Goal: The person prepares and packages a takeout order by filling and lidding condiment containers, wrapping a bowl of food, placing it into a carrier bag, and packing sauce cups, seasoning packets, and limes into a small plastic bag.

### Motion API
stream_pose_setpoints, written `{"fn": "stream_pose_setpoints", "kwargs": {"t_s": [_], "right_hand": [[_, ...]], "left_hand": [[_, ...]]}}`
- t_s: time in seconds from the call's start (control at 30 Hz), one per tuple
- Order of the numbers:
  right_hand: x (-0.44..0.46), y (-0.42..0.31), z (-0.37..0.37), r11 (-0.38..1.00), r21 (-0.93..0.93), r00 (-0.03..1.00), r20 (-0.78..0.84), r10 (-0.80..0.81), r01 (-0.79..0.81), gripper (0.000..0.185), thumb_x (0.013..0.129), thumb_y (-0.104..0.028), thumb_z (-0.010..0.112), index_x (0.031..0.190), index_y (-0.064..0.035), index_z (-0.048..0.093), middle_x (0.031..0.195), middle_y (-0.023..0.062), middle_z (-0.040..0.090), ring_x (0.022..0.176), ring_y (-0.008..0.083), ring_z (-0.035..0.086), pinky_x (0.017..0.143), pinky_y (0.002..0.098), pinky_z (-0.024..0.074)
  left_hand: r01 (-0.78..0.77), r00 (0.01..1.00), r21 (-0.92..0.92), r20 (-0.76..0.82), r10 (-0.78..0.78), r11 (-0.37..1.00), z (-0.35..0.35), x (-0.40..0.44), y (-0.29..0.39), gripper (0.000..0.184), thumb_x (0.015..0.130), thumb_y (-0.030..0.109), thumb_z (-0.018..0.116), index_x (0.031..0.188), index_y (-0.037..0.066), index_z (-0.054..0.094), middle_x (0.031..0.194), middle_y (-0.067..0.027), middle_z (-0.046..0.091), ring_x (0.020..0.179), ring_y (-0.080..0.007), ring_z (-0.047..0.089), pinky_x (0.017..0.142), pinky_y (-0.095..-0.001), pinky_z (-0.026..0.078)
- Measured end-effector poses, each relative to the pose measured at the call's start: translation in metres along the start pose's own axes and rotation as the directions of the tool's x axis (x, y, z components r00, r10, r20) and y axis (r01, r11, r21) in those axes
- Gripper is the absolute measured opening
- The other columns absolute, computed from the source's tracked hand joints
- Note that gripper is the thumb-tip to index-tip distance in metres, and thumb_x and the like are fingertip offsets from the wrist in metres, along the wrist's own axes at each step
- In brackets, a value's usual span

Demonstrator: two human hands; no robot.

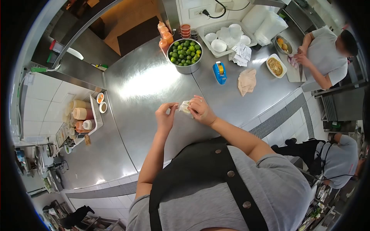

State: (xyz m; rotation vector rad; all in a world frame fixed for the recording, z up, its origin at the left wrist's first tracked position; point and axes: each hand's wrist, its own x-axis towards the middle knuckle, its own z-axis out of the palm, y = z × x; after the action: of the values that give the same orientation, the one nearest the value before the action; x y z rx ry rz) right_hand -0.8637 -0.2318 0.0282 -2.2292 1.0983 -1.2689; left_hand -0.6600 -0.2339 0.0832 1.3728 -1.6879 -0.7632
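A small white crumpled bundle (185,107), perhaps plastic or cloth, is held just above the steel counter in front of my apron. My right hand (203,111) has its fingers closed around the bundle's right side. On the other side, my left hand (165,116) is pinched, thumb and index fingertip together, close to the bundle's left edge. Whatever sits between those left fingertips is too small to make out. Ahead of my hands stand a steel bowl of green limes (185,53) and a blue tape dispenser (219,73).
A beige cloth (247,81) and a dish of food (276,66) lie to the right. Behind them is a crate of white bowls (219,45). A sauce bottle basket (96,111) is at left. One co-worker (327,54) handles a knife at a board; another person (337,158) stands behind.
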Motion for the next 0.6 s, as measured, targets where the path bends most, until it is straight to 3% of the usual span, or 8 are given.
{"fn": "stream_pose_setpoints", "kwargs": {"t_s": [0.13,0.27,0.37,0.43,0.5,0.53,0.57,0.6], "right_hand": [[-0.006,0.021,-0.030,0.998,-0.001,0.994,-0.085,0.065,-0.065,0.012,0.086,-0.005,0.068,0.091,-0.0056,0.057,0.097,0.0121,0.060,0.096,0.0332,0.059,0.091,0.0455,0.0451],[-0.013,0.035,-0.063,0.975,0.060,0.968,-0.123,0.220,-0.214,0.016,0.085,-0.007,0.071,0.089,-0.0046,0.056,0.097,0.0135,0.060,0.096,0.0348,0.058,0.084,0.0450,0.0466],[0.016,0.033,-0.101,0.984,-0.088,0.987,-0.057,0.149,-0.153,0.017,0.086,-0.010,0.072,0.090,-0.0041,0.056,0.096,0.0136,0.062,0.096,0.0352,0.059,0.083,0.0447,0.0472],[0.059,0.053,-0.119,0.986,-0.150,0.987,-0.152,0.047,-0.070,0.019,0.085,-0.012,0.073,0.093,-0.0033,0.058,0.097,0.0142,0.064,0.096,0.0358,0.060,0.084,0.0445,0.0474],[0.113,0.102,-0.135,0.983,-0.186,0.958,-0.282,-0.045,-0.008,0.018,0.087,-0.011,0.072,0.100,-0.0039,0.061,0.104,0.0156,0.062,0.098,0.0370,0.060,0.089,0.0436,0.0472],[0.145,0.128,-0.142,0.961,-0.277,0.948,-0.298,-0.109,0.024,0.020,0.088,-0.014,0.067,0.103,-0.0026,0.061,0.100,0.0176,0.064,0.098,0.0399,0.060,0.086,0.0472,0.0469],[0.166,0.171,-0.145,0.949,-0.309,0.969,-0.248,-0.016,-0.063,0.018,0.090,-0.014,0.061,0.104,-0.0027,0.063,0.102,0.0178,0.065,0.099,0.0410,0.059,0.088,0.0498,0.0464],[0.189,0.210,-0.142,0.892,-0.444,0.965,-0.259,-0.039,-0.083,0.016,0.089,-0.010,0.058,0.102,-0.0019,0.065,0.099,0.0205,0.066,0.097,0.0429,0.060,0.088,0.0522,0.0462]], "left_hand": [[-0.022,0.998,0.018,-0.054,0.023,1.000,-0.001,-0.012,-0.011,0.010,0.094,0.005,0.066,0.094,-0.001,0.074,0.087,-0.0118,0.074,0.084,-0.0177,0.070,0.078,-0.0303,0.052],[0.120,0.992,-0.003,-0.024,-0.120,0.993,0.017,-0.059,-0.012,0.014,0.095,0.009,0.065,0.093,-0.002,0.073,0.086,-0.0123,0.073,0.081,-0.0215,0.069,0.077,-0.0320,0.051],[0.176,0.983,-0.069,-0.041,-0.180,0.982,0.034,-0.103,-0.009,0.014,0.095,0.010,0.066,0.091,-0.001,0.073,0.085,-0.0119,0.072,0.080,-0.0228,0.069,0.074,-0.0326,0.051],[0.210,0.972,-0.109,-0.082,-0.219,0.972,0.040,-0.131,-0.002,0.012,0.094,0.009,0.067,0.093,-0.001,0.073,0.085,-0.0115,0.072,0.079,-0.0214,0.069,0.073,-0.0318,0.051],[0.248,0.953,-0.153,-0.137,-0.269,0.957,0.046,-0.146,0.006,0.010,0.093,0.008,0.068,0.095,0.000,0.073,0.083,-0.0110,0.072,0.078,-0.0207,0.068,0.073,-0.0314,0.051],[0.265,0.941,-0.173,-0.169,-0.294,0.949,0.047,-0.153,0.010,0.009,0.093,0.008,0.068,0.096,0.000,0.072,0.082,-0.0108,0.071,0.078,-0.0207,0.068,0.072,-0.0314,0.051],[0.282,0.925,-0.192,-0.205,-0.319,0.940,0.047,-0.161,0.014,0.009,0.093,0.007,0.068,0.097,0.000,0.072,0.081,-0.0105,0.071,0.077,-0.0207,0.068,0.072,-0.0313,0.051],[0.269,0.923,-0.149,-0.242,-0.299,0.951,0.045,-0.165,0.019,0.009,0.093,0.007,0.068,0.097,0.000,0.072,0.081,-0.0103,0.071,0.077,-0.0208,0.068,0.072,-0.0312,0.051]]}}
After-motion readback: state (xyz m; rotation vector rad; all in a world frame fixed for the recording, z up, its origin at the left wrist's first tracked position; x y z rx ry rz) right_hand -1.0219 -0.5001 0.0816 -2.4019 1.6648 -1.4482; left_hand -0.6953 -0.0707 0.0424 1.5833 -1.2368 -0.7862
